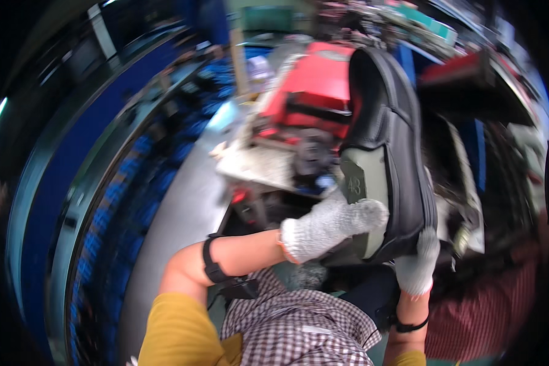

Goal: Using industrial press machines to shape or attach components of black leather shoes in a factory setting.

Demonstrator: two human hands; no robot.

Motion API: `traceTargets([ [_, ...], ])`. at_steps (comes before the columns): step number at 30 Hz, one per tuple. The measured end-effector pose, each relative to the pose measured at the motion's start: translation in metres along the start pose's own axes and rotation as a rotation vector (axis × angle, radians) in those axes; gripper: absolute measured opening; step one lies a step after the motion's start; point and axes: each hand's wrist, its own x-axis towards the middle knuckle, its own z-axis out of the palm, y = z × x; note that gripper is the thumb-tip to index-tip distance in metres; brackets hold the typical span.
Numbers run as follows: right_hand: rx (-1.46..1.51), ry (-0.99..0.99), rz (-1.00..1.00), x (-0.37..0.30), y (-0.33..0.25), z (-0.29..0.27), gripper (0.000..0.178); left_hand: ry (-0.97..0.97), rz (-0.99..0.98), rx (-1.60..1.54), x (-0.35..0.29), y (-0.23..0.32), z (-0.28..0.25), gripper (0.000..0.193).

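A black shoe (402, 152) stands toe up in front of me, its side turned to view. A pale grey-green shoe last (372, 168) fills its opening. My left hand (329, 226), in a white knitted glove, is closed on the lower part of the last, thumb across its face. Also gloved in white, my right hand (419, 262) is closed around the heel end from the right. Some fingers of both hands are hidden behind the shoe and the last.
Behind the shoe is a blurred red machine (314, 79) on a pale worktop (256, 168). A grey metal surface (177, 213) runs along the left, beside a rack of blue items (113, 226). Maroon striped cloth (488, 311) is at the lower right.
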Motion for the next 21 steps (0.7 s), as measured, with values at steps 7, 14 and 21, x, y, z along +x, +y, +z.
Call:
traceTargets([
  [7, -0.995, -0.497, -0.366, 0.06, 0.029, 0.088, 0.099, 0.753, 0.285, -0.135, -0.135, 0.036, -0.059, 0.021],
  [14, -1.376, 0.028, -0.663, 0.104, 0.077, 0.066, 0.038, 1.244, 0.416, 0.175, -0.201, 0.121, -0.205, 0.021],
  [21, -1.467, 0.177, -0.729, 0.106, 0.079, 0.059, 0.034, 1.554, 0.32, 0.395, -0.202, 0.17, -0.385, 0.036],
])
